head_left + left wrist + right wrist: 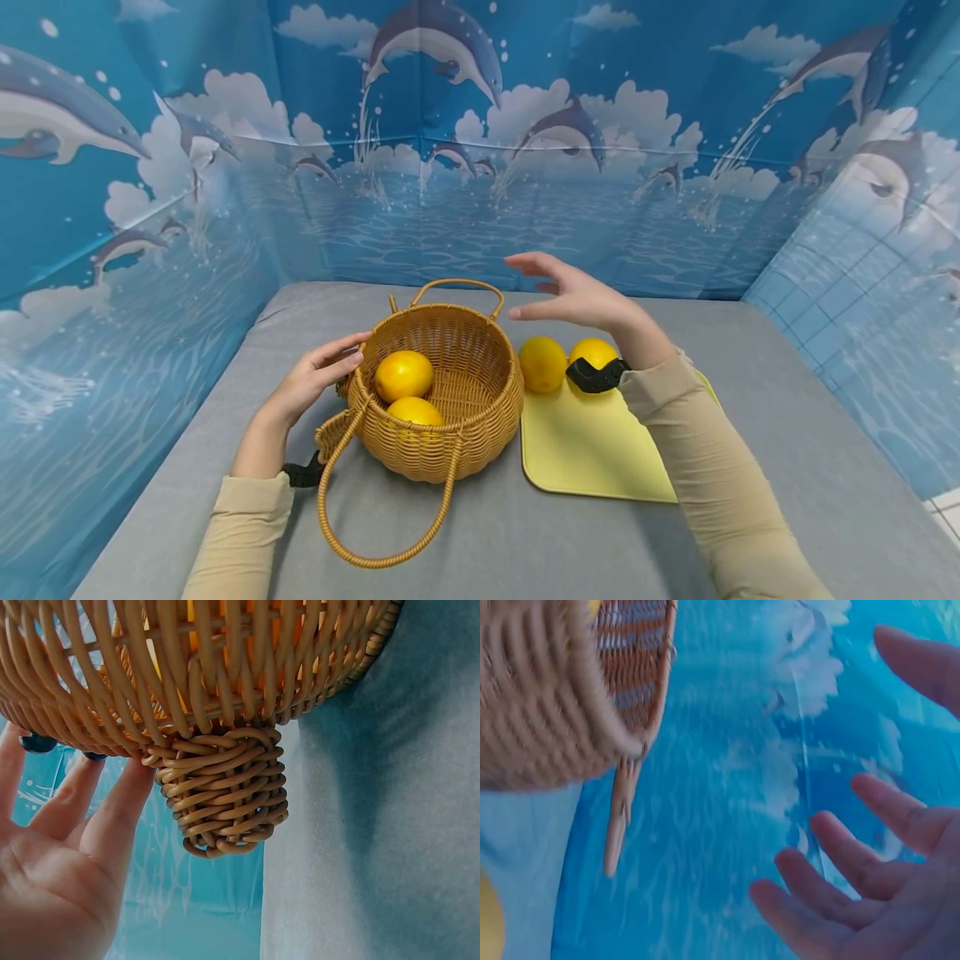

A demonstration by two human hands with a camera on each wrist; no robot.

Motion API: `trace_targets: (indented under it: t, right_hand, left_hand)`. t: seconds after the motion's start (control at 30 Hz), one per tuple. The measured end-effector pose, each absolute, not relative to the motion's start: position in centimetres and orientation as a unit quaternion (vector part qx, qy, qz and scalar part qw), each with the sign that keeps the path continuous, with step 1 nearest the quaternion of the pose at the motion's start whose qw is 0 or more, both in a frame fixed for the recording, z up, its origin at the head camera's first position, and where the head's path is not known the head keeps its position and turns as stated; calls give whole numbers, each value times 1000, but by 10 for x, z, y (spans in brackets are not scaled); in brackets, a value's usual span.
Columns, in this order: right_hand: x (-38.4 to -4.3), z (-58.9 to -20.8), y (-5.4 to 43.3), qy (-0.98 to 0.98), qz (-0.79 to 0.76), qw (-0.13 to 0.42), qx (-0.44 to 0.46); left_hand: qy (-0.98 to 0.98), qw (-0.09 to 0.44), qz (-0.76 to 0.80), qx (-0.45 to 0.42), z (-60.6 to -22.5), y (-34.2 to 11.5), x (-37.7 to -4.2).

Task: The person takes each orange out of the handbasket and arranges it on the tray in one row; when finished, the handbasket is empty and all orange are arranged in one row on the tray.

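While left hand (318, 379) rests spread fingers on basket (431, 457), right hand (577, 298) hovers empty, fingers parted. 2 lemons (403, 375) inside, 2 outer lemons (543, 364) at far end of yellow board (592, 454). Likely loading step; next move calls for grasping 1 more.

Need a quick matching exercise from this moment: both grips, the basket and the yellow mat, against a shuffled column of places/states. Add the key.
Column 1
1. Left grip
2. Right grip
3. Wicker basket
4. Yellow mat

Column 2
a. raised in the air, touching nothing
b. lying flat, to the right of the basket
c. touching the basket's side
d. with two yellow fruits inside

Pairs: 1-c, 2-a, 3-d, 4-b
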State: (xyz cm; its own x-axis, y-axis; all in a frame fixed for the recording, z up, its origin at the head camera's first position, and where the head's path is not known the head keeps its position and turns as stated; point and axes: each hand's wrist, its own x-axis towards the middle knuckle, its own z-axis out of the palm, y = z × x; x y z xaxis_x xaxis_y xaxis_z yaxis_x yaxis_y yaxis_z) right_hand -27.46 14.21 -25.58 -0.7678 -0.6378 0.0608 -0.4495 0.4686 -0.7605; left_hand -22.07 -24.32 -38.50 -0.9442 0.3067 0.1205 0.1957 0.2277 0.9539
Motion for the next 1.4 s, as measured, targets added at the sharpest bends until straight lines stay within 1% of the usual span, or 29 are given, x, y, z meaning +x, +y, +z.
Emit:
trace_targets:
  t: [0.1, 0.33, 0.5, 0.57, 0.73, 0.97, 1.17, 1.4]
  right_hand:
    - [-277, -250, 123, 840, -388, 148, -348]
    - [-284, -238, 80, 808, -339, 252, -410]
    - [-295, -242, 55, 771, -324, 325, -442]
    - [-299, -246, 46, 763, -310, 342, -452]
    - [-309, -252, 26, 759, -267, 365, -469]
    - [-318, -262, 8, 756, -250, 400, -454]
    - [-324, -278, -2, 765, -250, 404, -436]
    - [-328, -298, -10, 766, -240, 403, -440]
  left_hand:
    - [783, 45, 599, 161, -385, -244, -221]
    - [784, 45, 599, 160, -386, -244, -220]
    - [779, 51, 605, 159, -388, -244, -220]
    - [778, 54, 606, 157, -388, -244, -221]
    - [777, 60, 608, 154, -388, -244, -221]
    - [775, 58, 610, 158, -387, -244, -223]
    - [774, 58, 610, 160, -387, -244, -223]
    - [775, 56, 608, 163, -386, -245, -223]
